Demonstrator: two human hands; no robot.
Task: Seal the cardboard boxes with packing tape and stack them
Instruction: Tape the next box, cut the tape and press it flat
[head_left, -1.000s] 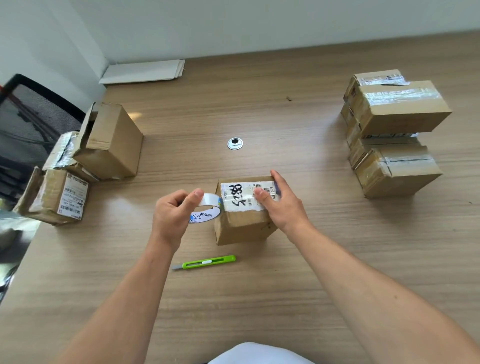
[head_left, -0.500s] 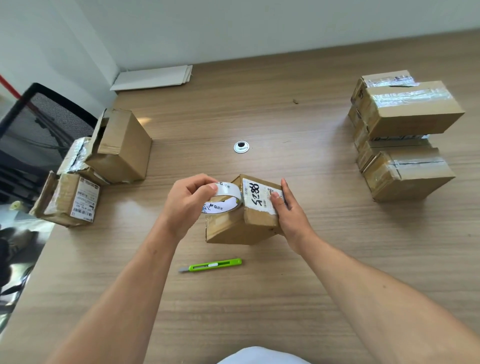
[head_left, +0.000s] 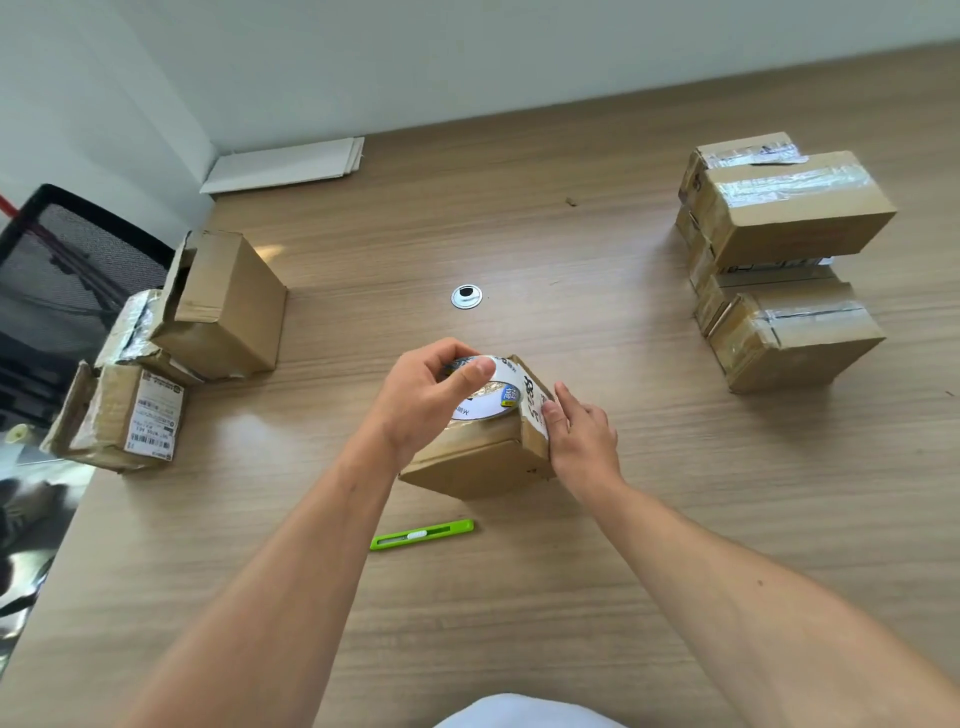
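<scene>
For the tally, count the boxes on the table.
8 visible: centre box; left: upright box, taped box, labelled box; right stack: top rear box, top front box, middle box, bottom front box. More may be hidden there.

A white label (head_left: 533, 397) on the box (head_left: 478, 467) bears handwritten black digits, perhaps an 8; nothing else legible.

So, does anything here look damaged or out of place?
Yes. The unsealed boxes at the left are dented, one flap standing open. On the sealed stack, the top box sits skewed and overhangs.
</scene>
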